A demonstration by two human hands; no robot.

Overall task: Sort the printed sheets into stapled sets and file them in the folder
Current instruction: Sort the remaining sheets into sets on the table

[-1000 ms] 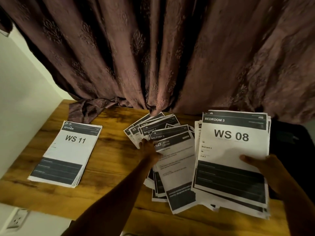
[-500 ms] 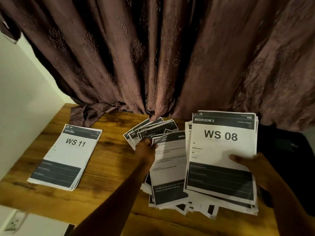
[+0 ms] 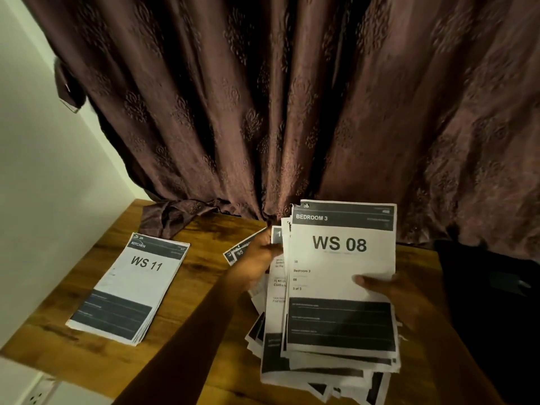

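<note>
**Q:** Report the large fixtures first.

**A:** I see a brown patterned fabric curtain (image 3: 292,106) filling the upper view, its hem resting on the rear edge of a wooden table with a warm grain finish (image 3: 204,287). A pale wall (image 3: 38,176) borders the table on the left. A dark object (image 3: 491,302) sits at the right edge; I cannot tell what it is.

**Q:** Location of the printed sheets?

**A:** I see two groups. A loose, uneven pile of black-and-white printed sheets (image 3: 292,366) lies right of centre, with a top sheet headed "BEDROOM 3 / WS 08" (image 3: 340,258). A squared stack topped by a "KITCHEN / WS 11" sheet (image 3: 131,287) lies flat on the table, well apart to the left.

**Q:** Hand states?

**A:** The right hand (image 3: 388,299) grips the right edge of the WS 08 bundle, thumb pressed on the front face, remaining fingers hidden behind the paper. The left hand (image 3: 260,258) reaches across the table, fingers curled on the upper left edges of fanned sheets (image 3: 238,252) beside the bundle; I cannot tell how many sheets it pinches.
</note>
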